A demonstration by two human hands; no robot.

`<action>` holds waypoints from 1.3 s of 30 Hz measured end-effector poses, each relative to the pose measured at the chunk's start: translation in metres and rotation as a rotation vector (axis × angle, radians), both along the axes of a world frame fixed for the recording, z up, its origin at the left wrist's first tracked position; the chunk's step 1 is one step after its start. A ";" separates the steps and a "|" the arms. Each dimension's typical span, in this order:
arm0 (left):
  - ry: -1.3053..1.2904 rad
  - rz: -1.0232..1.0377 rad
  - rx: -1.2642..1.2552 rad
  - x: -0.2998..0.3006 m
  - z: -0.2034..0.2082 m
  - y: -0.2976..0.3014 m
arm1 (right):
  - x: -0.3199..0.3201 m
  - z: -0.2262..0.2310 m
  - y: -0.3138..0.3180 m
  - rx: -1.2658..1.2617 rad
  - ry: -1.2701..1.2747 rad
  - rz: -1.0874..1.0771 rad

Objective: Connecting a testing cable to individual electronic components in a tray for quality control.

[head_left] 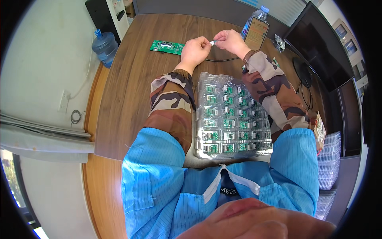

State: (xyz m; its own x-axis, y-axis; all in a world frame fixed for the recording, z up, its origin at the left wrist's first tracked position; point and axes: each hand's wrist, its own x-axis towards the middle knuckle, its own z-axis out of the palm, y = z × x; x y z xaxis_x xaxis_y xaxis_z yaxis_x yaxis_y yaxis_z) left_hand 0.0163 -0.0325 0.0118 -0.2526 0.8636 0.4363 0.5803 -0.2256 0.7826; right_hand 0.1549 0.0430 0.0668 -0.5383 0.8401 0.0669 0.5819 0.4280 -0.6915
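Note:
Above the far part of the wooden table (131,99), both my hands meet fingertip to fingertip. My right hand (232,42) pinches a tiny green-and-white piece (214,42), which looks like a small circuit board. Closed at the other end of that piece is my left hand (195,51); what lies within its fingers is hidden. A green circuit board with a digit display (166,47) lies flat just left of my left hand. From beside that hand, a black cable (223,60) runs rightward under my right wrist. Nearer my body, a clear plastic tray (202,119) holds several small green boards in pockets.
A water bottle (260,14) and a phone with a lit screen (256,34) stand at the back right. Beyond my right arm is a dark monitor (318,46). Stacked clear trays (329,161) sit at the right; a large blue water jug (105,48) stands left of the table.

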 end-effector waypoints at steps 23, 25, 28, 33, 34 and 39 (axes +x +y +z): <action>0.029 0.045 -0.020 0.000 -0.001 0.001 | -0.010 0.024 -0.024 0.175 -0.230 -0.019; 0.039 0.049 -0.022 -0.001 -0.001 0.001 | -0.012 0.025 -0.025 0.222 -0.257 -0.004; 0.048 0.051 -0.024 -0.001 -0.002 0.002 | -0.012 0.025 -0.025 0.269 -0.285 0.010; -0.026 0.025 -0.039 -0.002 -0.004 0.004 | -0.011 0.023 -0.023 0.079 -0.161 -0.046; -0.022 0.029 -0.041 -0.003 -0.005 0.005 | -0.011 0.023 -0.025 0.106 -0.177 -0.038; -0.005 0.044 -0.046 -0.003 -0.007 0.003 | -0.012 0.019 -0.029 0.199 -0.212 -0.018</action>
State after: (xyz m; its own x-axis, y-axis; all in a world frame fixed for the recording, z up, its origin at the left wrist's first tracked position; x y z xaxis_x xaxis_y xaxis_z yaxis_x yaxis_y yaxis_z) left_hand 0.0133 -0.0290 0.0048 -0.2924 0.8709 0.3951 0.5850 -0.1640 0.7943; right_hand 0.1431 0.0139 0.0859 -0.5428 0.8314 0.1188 0.7135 0.5311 -0.4571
